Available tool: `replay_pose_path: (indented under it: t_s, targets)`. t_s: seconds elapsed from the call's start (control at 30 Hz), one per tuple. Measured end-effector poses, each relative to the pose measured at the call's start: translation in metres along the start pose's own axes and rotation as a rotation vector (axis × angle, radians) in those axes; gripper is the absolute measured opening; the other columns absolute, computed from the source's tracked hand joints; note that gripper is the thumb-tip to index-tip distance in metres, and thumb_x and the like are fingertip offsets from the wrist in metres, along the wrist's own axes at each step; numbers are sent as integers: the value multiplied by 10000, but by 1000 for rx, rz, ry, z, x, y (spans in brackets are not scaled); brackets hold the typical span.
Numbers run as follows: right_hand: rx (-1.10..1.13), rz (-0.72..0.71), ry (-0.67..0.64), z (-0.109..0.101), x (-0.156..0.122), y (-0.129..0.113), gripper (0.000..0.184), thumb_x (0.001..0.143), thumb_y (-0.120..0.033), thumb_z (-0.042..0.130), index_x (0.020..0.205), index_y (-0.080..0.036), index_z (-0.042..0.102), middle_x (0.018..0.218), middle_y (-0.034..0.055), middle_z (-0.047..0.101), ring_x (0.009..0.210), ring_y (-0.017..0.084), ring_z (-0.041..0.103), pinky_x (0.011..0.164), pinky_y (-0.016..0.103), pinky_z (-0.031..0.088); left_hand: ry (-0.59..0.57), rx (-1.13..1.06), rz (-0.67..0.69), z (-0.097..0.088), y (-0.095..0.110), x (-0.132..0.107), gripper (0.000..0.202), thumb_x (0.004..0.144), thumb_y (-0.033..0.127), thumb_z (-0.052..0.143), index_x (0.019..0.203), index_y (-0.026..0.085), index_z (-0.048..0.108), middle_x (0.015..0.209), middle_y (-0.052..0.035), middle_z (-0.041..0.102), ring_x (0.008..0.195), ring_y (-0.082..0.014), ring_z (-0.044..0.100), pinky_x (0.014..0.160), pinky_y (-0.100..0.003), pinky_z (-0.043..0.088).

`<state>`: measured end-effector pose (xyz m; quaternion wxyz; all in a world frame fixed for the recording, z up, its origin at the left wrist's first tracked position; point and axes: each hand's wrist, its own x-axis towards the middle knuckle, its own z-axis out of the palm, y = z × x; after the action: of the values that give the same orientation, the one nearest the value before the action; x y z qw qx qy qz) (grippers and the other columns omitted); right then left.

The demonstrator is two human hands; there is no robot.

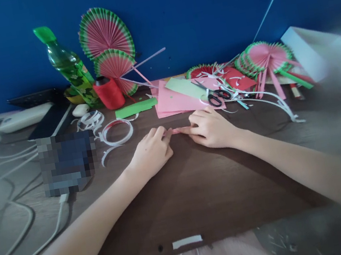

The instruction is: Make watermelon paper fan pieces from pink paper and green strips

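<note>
A narrow folded strip of pink paper (175,131) lies low over the brown table between my two hands, only its middle showing. My left hand (153,150) is closed, fingertips pinching the strip's left end. From the other side my right hand (208,129) presses its fingers on the right end, the rest curled in. The ends of the strip are hidden under the fingers. Just beyond my hands are pink paper sheets (172,100), a green paper piece (136,108) and black-handled scissors (215,100). A roll of double-sided tape (117,132) lies left of my left hand.
Pleated pink-and-green paper fans (104,33) lean on the blue wall; more fans (264,58) lie at right. A green bottle (68,64) and red cylinder (108,93) stand at back left. White cables (30,213) and a blurred-out device (67,163) occupy the left.
</note>
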<state>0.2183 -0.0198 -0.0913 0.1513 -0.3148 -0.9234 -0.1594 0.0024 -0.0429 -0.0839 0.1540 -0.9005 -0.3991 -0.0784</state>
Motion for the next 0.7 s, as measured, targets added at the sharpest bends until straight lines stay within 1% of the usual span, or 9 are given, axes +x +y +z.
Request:
replay_pose_path:
  t_s: [0.07, 0.13, 0.2, 0.27, 0.4, 0.57, 0.67, 0.7]
  targets:
    - [31, 24, -10, 0, -1, 0, 274, 879, -242, 451, 1022, -220, 683, 832, 66, 549, 802, 179, 418, 680, 315, 233, -26, -23, -40, 1, 2, -1, 387, 841, 164, 422, 1208, 97, 528, 975, -100, 600, 916, -201, 555, 769, -300, 489]
    - [65, 33, -8, 1, -2, 0, 288, 879, -244, 452, 1073, -232, 664, 860, 69, 534, 803, 176, 416, 687, 306, 258, -37, -53, -58, 1, 3, -1, 392, 846, 181, 430, 1217, 92, 519, 976, -97, 598, 934, -206, 550, 768, -300, 498]
    - [83, 42, 11, 2, -2, -1, 313, 878, -234, 448, 1127, -255, 637, 808, 56, 513, 758, 167, 408, 673, 293, 277, -49, -84, -81, 1, 3, -2, 403, 846, 189, 437, 1231, 93, 507, 999, -96, 595, 956, -209, 545, 776, -303, 505]
    - [74, 59, 44, 2, -2, -2, 329, 862, -209, 458, 1133, -265, 635, 744, 41, 496, 705, 158, 395, 647, 281, 285, -59, -101, -104, 1, 4, -2, 411, 850, 194, 430, 1243, 97, 499, 1046, -95, 590, 987, -209, 536, 797, -302, 506]
    - [27, 127, 104, 4, -1, -6, 305, 830, -181, 473, 1047, -206, 685, 692, 39, 519, 656, 149, 395, 614, 274, 296, -78, -112, -150, 2, 5, -3, 420, 858, 199, 407, 1257, 106, 497, 1128, -85, 576, 1026, -208, 519, 802, -288, 511]
    - [14, 112, 144, 5, 0, -9, 264, 823, -178, 474, 951, -191, 706, 673, 33, 546, 641, 146, 411, 621, 280, 303, -58, -126, -156, 3, 6, -4, 447, 864, 214, 390, 1291, 111, 470, 1170, -89, 566, 1067, -216, 493, 866, -307, 492]
    - [23, 108, 146, 4, 1, -10, 243, 818, -166, 476, 894, -173, 706, 666, 31, 547, 645, 146, 416, 628, 285, 299, -76, -128, -158, 1, 5, -4, 456, 858, 235, 404, 1300, 143, 467, 1132, -76, 581, 1029, -219, 510, 788, -313, 518]
    - [31, 106, 144, 3, 2, -10, 236, 812, -158, 480, 881, -170, 705, 665, 31, 545, 650, 147, 417, 633, 286, 297, -77, -128, -159, 1, 5, -4, 450, 857, 242, 409, 1292, 150, 477, 1121, -73, 585, 1021, -218, 514, 782, -316, 519]
